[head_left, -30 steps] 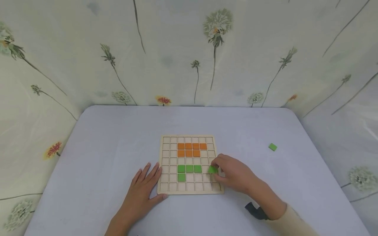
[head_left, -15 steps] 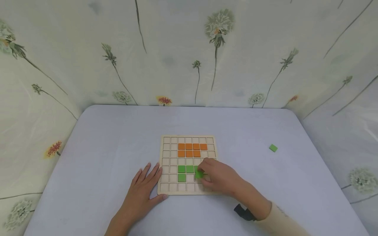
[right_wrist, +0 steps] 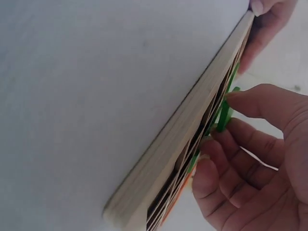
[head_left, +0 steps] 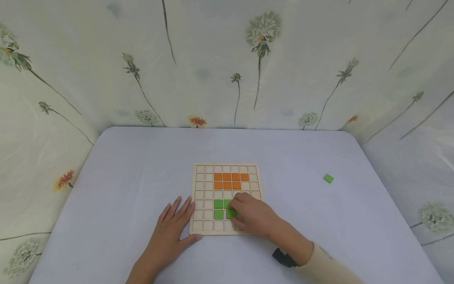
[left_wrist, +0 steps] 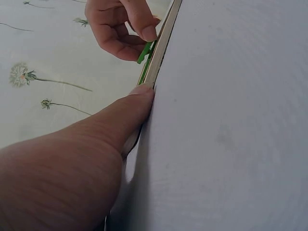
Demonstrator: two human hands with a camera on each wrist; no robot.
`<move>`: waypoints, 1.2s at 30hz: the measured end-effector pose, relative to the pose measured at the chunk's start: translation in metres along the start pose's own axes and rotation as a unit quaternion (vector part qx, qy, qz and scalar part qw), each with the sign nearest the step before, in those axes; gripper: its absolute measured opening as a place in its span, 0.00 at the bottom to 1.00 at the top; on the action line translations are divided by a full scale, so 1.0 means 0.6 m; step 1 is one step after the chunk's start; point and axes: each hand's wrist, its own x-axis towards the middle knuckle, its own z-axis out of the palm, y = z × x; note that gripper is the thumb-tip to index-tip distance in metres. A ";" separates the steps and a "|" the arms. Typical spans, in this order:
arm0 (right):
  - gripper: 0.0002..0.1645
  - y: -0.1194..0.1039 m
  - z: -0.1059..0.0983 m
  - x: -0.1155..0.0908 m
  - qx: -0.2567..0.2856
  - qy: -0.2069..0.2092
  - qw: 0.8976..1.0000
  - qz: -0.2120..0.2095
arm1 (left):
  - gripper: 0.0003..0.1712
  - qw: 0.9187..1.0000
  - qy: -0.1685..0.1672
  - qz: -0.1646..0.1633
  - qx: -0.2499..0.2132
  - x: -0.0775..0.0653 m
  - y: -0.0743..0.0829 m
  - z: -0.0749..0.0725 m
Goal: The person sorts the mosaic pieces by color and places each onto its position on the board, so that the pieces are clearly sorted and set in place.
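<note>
A square wooden grid board [head_left: 227,231] lies on the table. My right hand [head_left: 257,216] pinches a green square tile [head_left: 231,213] between thumb and fingers, just over a cell right of the lower green tile [head_left: 218,214]. In the right wrist view the pinched tile [right_wrist: 224,113] stands tilted at the board's surface. Green tiles [head_left: 218,203] sit in the row above, partly hidden by the right hand. Two rows of orange tiles [head_left: 227,176] fill cells farther up. My left hand [head_left: 172,230] rests with straight, spread fingers at the board's left edge, thumb at its lower left corner.
One loose green tile [head_left: 328,178] lies on the white table [head_left: 142,165] to the right of the board. A flower-printed curtain [head_left: 198,59] stands behind and at both sides of the table. A dark strap [head_left: 283,258] shows at the right wrist.
My right hand has moved left across the board with the pinched green tile, from the right-hand columns to beside the lower green tile. The left hand has stayed in place.
</note>
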 end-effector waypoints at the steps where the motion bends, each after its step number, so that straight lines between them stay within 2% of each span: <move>1: 0.11 -0.002 0.001 0.001 0.000 -0.001 1.000 0.001 | 0.54 1.000 0.000 0.000 -0.001 0.000 0.000 0.000; 11: 0.08 -0.008 0.002 0.007 -0.028 0.013 0.999 -0.010 | 0.54 1.000 0.001 0.001 -0.003 -0.002 0.001 -0.002; 21: 0.07 -0.005 0.004 0.009 -0.040 0.008 0.999 -0.017 | 0.55 1.000 0.007 0.004 0.001 -0.001 0.000 -0.002; 30: 0.07 -0.004 0.003 0.007 -0.040 0.009 0.999 -0.019 | 0.55 1.000 0.007 0.004 0.007 0.000 -0.001 0.001; 36: 0.09 0.006 0.001 0.002 -0.016 0.001 1.000 -0.004 | 0.55 1.000 0.005 0.002 0.010 0.000 -0.001 0.002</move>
